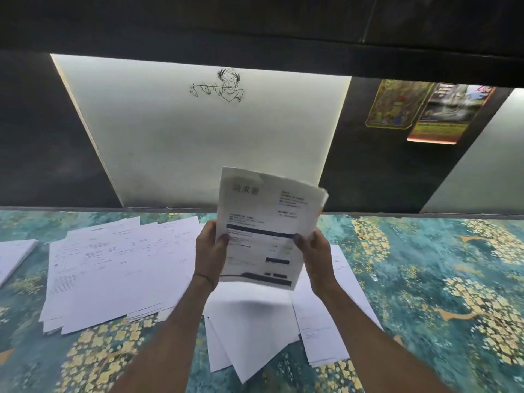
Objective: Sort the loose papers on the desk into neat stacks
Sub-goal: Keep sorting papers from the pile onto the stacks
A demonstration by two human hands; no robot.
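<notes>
A thin bundle of printed sheets point(263, 211) with dark bars stands upright above the desk, its printed side facing me. My left hand point(211, 251) grips its left edge and my right hand point(314, 252) grips its right edge, thumbs on the front. A wide loose spread of white papers point(119, 265) lies on the desk to the left. Under my arms sits a fanned pile of blank sheets point(249, 336). Another small stack point(320, 333) lies just right of it. A squared stack point(14, 256) shows at the far left edge.
The desk has a teal cloth with gold flowers point(439, 279). Behind it rises a dark wall with a white panel point(204, 131) bearing a line drawing, and two colourful posters point(425, 109) at the upper right. A dark shelf overhangs the top.
</notes>
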